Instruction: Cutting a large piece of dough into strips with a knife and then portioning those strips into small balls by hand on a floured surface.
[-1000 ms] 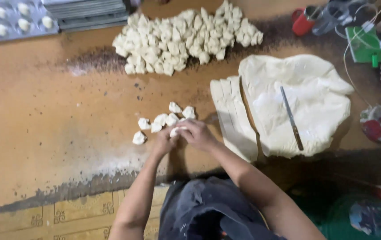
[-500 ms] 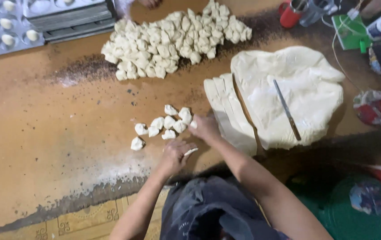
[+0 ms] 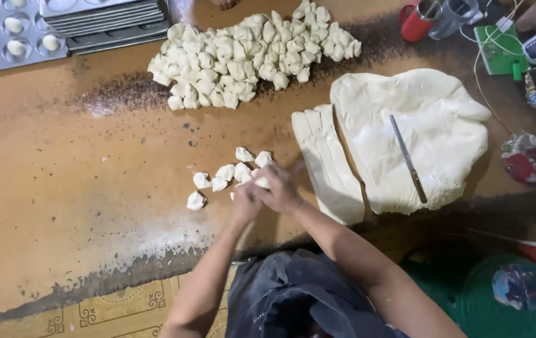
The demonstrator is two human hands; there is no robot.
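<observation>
Half a second ago the hands were apart, the left one lower with a bit of dough under it; now the left hand (image 3: 245, 201) has come up to meet the right hand (image 3: 280, 189), and the two are pressed together around a small dough piece (image 3: 261, 182), whose white edge shows between the fingers. Both hands are closed on it, just off the near end of the cut strips.

Right beside the hands, on the side away from the person, lies a small cluster of dough pieces (image 3: 227, 173) on the brown table (image 3: 61, 181), with one piece set a little apart toward the left. Toward the far edge, a large heap of cut dough pieces (image 3: 243, 53) is spread out. To the right of the hands sits a big flat dough slab (image 3: 418, 125) with cut strips (image 3: 324, 156) along its left side and a knife (image 3: 408, 159) lying on top. In the far left corner are metal trays (image 3: 11, 34) with dough balls in their cups. A red cup (image 3: 419, 19) stands near the far right corner.
</observation>
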